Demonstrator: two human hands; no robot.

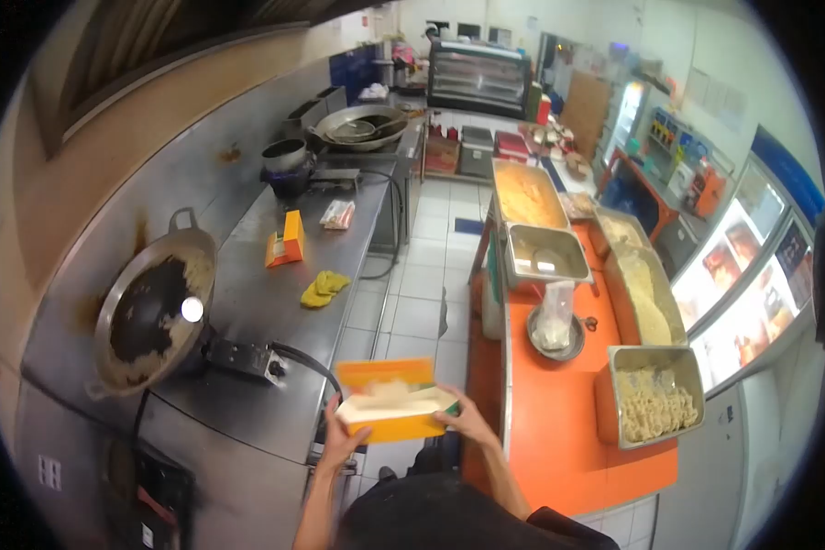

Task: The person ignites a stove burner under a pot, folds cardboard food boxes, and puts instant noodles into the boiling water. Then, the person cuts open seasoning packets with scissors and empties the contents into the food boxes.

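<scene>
Between the two counters I hold an open orange cardboard box point(394, 428), its lid flap raised at the far side. My left hand point(341, 442) grips the left end, fingers wrapped round the side. At the right end, my right hand point(468, 423) is closed on the box wall beside a green patch. The inside looks pale; motion blur hides whether anything lies in it. A similar orange box point(287, 240) stands on the steel counter to the left, near a yellow cloth point(324, 288) and a small clear packet point(337, 214).
A large wok point(110, 316) with dark residue sits on the left steel counter point(247, 385). On the orange table point(550, 458) are a tray of pale twisted pieces point(653, 403), other metal trays, a bowl point(573, 350) with a plastic bag, and scissors point(591, 324).
</scene>
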